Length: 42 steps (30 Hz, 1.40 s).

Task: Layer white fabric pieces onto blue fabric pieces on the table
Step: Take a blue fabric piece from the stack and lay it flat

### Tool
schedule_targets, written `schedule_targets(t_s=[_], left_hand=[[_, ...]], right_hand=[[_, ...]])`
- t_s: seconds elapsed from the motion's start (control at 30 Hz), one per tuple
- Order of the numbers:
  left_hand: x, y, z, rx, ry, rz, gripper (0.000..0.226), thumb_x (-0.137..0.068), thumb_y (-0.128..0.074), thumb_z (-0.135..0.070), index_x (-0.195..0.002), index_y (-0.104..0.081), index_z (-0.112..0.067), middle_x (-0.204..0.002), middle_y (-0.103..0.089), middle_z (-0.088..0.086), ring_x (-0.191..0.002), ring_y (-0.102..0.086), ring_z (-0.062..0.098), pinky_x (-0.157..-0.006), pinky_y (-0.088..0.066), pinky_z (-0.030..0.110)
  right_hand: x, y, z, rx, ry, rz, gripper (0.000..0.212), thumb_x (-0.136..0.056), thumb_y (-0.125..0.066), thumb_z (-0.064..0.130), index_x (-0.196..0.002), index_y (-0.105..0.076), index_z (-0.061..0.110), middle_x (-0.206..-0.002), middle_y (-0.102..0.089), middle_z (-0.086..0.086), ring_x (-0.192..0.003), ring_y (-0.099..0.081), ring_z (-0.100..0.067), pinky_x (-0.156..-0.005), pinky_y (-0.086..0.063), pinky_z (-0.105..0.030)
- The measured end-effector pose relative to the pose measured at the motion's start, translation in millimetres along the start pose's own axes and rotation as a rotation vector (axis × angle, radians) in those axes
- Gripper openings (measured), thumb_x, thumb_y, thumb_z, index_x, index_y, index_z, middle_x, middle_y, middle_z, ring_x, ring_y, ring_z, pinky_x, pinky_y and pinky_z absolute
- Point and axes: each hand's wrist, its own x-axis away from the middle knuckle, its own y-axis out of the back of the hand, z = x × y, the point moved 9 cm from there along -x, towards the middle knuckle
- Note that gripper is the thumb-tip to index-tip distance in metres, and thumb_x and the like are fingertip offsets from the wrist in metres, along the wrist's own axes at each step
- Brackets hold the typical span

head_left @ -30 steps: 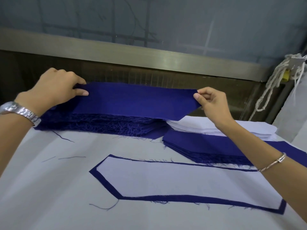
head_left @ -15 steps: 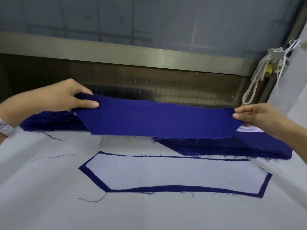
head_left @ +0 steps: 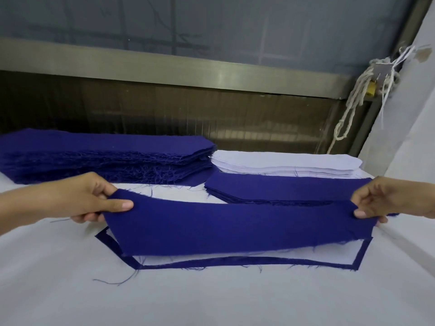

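metal rail (head_left: 164,64) along back | white rope (head_left: 359,87) hanging right | brass padlock (head_left: 371,88) beside it

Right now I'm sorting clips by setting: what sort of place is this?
Likely a garment workshop's prep table: a tall stack of cut blue pieces, a stack of white pieces, and one frayed blue piece held above it.

Left hand (head_left: 80,198) and right hand (head_left: 386,198) pinch a blue piece (head_left: 235,227) above the layered pair (head_left: 270,263).
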Motion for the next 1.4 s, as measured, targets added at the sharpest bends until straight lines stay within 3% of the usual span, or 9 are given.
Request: schedule_targets(t_s=[0.07, 0.23, 0.33, 0.6, 0.8, 1.03, 1.17, 1.4], left_hand=[[1, -5, 4, -0.002, 0.018, -0.009, 0.056, -0.057, -0.075, -0.068, -0.090, -0.082, -0.023, -0.053, -0.056, 0.005, -0.039, -0.041, 0.009, -0.037, -0.027, 0.017], [2, -12, 12, -0.015, 0.063, 0.004, 0.047, -0.060, -0.071, -0.063, -0.092, -0.081, -0.030, -0.050, -0.053, 0.000, -0.040, -0.041, 0.008, -0.039, -0.027, 0.016], [3, -14, 16, -0.022, 0.072, 0.013, 0.053, -0.062, -0.073, -0.072, -0.094, -0.081, -0.031, -0.053, -0.055, 0.000, -0.042, -0.043, 0.008, -0.041, -0.029, 0.016], [3, -16, 17, -0.074, 0.073, -0.008, 0.044, -0.064, -0.065, -0.069, -0.088, -0.080, -0.036, -0.047, -0.054, -0.005, -0.038, -0.043, 0.007, -0.041, -0.032, 0.014], [-1, -13, 20, -0.110, 0.074, -0.081, 0.051, -0.060, -0.067, -0.070, -0.071, -0.077, -0.021, -0.046, -0.057, 0.000, -0.036, -0.044, 0.011, -0.040, -0.036, 0.013], [-5, -7, 25, -0.202, 0.079, -0.135, 0.055, -0.056, -0.065, -0.076, -0.065, -0.073, -0.021, -0.047, -0.061, 0.002, -0.037, -0.049, 0.012, -0.042, -0.039, 0.014], [-7, -2, 27, -0.295, 0.059, -0.202, 0.060, -0.054, -0.063, -0.080, -0.048, -0.055, -0.020, -0.047, -0.063, 0.005, -0.037, -0.053, 0.012, -0.042, -0.042, 0.012], [-3, 20, 28, -0.417, -0.004, -0.327, 0.068, -0.049, -0.053, -0.086, -0.053, -0.061, -0.019, -0.047, -0.066, -0.003, -0.038, -0.058, 0.006, -0.048, -0.042, 0.011]], right_hand=[[-6, 0, -11, 0.045, 0.001, 0.016, 0.037, -0.082, -0.083, 0.043, -0.085, -0.068, 0.009, -0.077, -0.067, -0.015, -0.064, -0.058, -0.018, -0.054, -0.038, -0.021], [-20, -3, -26, -0.010, 0.029, 0.071, 0.034, -0.087, -0.081, 0.031, -0.084, -0.062, 0.003, -0.077, -0.061, -0.018, -0.066, -0.060, -0.023, -0.060, -0.048, -0.022], [-25, -5, -28, -0.026, 0.040, 0.086, 0.033, -0.087, -0.081, 0.031, -0.084, -0.063, 0.004, -0.077, -0.062, -0.018, -0.066, -0.061, -0.023, -0.060, -0.049, -0.022], [-26, -15, -21, -0.053, 0.035, 0.106, 0.034, -0.082, -0.084, 0.035, -0.085, -0.066, 0.006, -0.079, -0.065, -0.017, -0.065, -0.062, -0.022, -0.059, -0.049, -0.022], [-17, -16, -15, -0.016, 0.006, 0.086, 0.040, -0.076, -0.088, 0.039, -0.087, -0.069, 0.006, -0.080, -0.067, -0.018, -0.063, -0.062, -0.020, -0.058, -0.050, -0.022], [-5, -22, -1, 0.060, -0.026, 0.048, 0.045, -0.067, -0.091, 0.049, -0.081, -0.068, 0.013, -0.071, -0.067, -0.013, -0.060, -0.062, -0.018, -0.058, -0.050, -0.023], [2, -27, 10, 0.097, -0.045, 0.049, 0.047, -0.061, -0.090, 0.058, -0.077, -0.069, 0.019, -0.067, -0.066, -0.008, -0.057, -0.058, -0.014, -0.058, -0.047, -0.021], [12, -28, 20, 0.165, -0.096, 0.007, 0.058, -0.049, -0.087, 0.072, -0.080, -0.071, 0.025, -0.063, -0.063, -0.003, -0.053, -0.051, -0.008, -0.050, -0.040, -0.017]])
